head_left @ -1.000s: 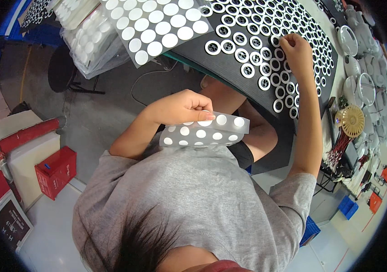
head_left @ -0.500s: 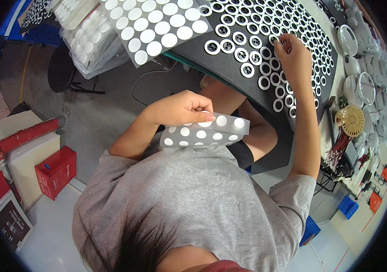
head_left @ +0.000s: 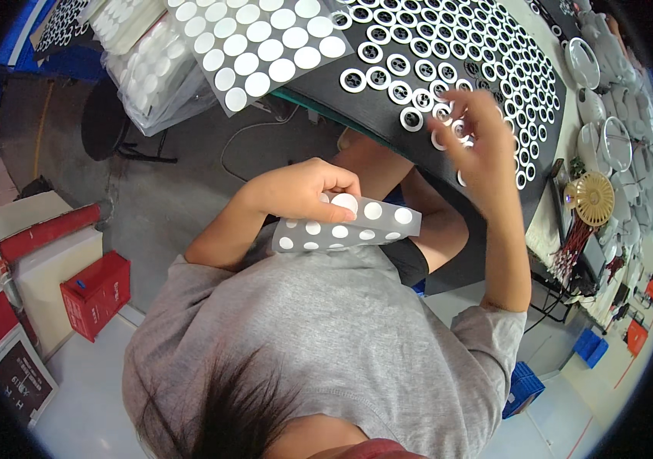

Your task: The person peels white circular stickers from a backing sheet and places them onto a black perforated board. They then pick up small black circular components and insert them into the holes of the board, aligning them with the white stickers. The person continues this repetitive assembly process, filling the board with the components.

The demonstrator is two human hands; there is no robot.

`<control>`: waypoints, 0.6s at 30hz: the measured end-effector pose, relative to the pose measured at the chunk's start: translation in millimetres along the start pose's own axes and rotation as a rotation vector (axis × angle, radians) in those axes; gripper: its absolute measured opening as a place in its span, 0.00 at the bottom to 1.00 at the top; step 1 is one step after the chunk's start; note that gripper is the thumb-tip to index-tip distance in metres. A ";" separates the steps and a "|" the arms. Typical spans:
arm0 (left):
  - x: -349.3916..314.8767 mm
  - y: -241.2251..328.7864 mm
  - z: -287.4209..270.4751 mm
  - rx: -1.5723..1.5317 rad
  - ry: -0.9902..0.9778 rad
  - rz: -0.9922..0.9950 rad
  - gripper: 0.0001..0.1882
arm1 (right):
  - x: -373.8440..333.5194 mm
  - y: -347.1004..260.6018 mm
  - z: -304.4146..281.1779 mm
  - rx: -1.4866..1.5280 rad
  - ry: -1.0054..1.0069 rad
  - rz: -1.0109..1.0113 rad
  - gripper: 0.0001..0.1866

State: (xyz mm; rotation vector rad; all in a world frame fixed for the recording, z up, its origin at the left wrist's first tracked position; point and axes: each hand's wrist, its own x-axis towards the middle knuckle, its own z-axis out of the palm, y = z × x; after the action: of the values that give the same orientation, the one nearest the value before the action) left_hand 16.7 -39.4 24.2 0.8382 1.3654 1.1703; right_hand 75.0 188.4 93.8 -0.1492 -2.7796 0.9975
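My left hand pinches the edge of a translucent backing sheet with round white stickers, held bent in front of my grey shirt. One sticker sits right by the thumb. Slightly blurred, my right hand hovers over the near edge of the black work surface, thumb and forefinger apart. I see nothing between those fingers. Below and around it lie many small white rings with black centres, spread across the surface. Some of them are hidden behind the hand.
Another sheet of larger white discs overhangs the table's left edge, beside plastic-wrapped stacks. A round black stool stands at left. On the right are a yellow fan and white plastic parts. A red box is on the lower left.
My right hand has come back from the rings toward me, and its fingers have spread from a pinch. The left hand and its sticker sheet have barely moved.
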 end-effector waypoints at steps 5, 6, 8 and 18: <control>7.1 -4.0 3.5 0.218 0.076 0.161 0.10 | -44.8 -34.4 19.2 -0.069 -0.267 -0.332 0.24; 9.0 -5.0 5.7 0.213 0.100 0.174 0.10 | -50.9 -38.2 23.1 -0.126 -0.272 -0.336 0.26; 12.9 -5.2 11.2 0.203 0.148 0.202 0.10 | -57.8 -40.3 27.8 -0.184 -0.296 -0.326 0.26; 11.2 1.2 12.9 0.378 0.209 0.264 0.10 | -61.9 -30.7 30.2 0.068 -0.302 -0.218 0.20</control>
State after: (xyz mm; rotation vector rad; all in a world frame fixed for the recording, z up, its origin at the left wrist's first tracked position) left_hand 27.5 -26.2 23.3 1.2211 1.7192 1.2450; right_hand 128.3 136.4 81.9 0.3338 -2.9350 1.1374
